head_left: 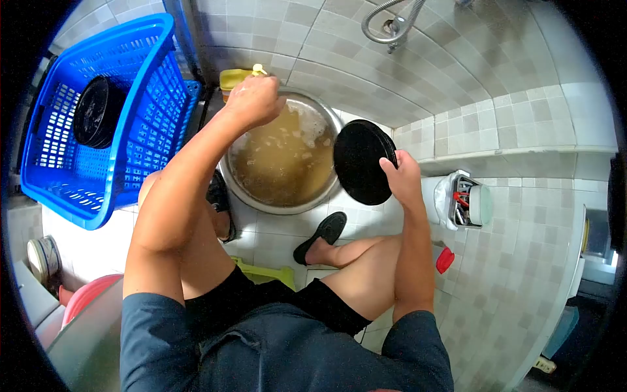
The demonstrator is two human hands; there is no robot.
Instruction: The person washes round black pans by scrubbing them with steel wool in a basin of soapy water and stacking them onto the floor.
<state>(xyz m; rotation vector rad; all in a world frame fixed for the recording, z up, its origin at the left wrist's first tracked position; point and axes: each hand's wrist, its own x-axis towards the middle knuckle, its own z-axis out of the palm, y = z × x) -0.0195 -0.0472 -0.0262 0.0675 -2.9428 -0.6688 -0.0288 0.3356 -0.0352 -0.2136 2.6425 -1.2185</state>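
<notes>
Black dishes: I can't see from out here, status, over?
Right hand gripping black dishes beside basin. Left hand curled near yellow bottle, grip unclear. Left hand overlaps basin rim in view; nothing else blocking.

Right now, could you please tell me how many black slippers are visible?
2: the partly hidden left black slipper, by the lower-left rim of the round metal basin, and the right black slipper, just below it. Both are worn.
</notes>
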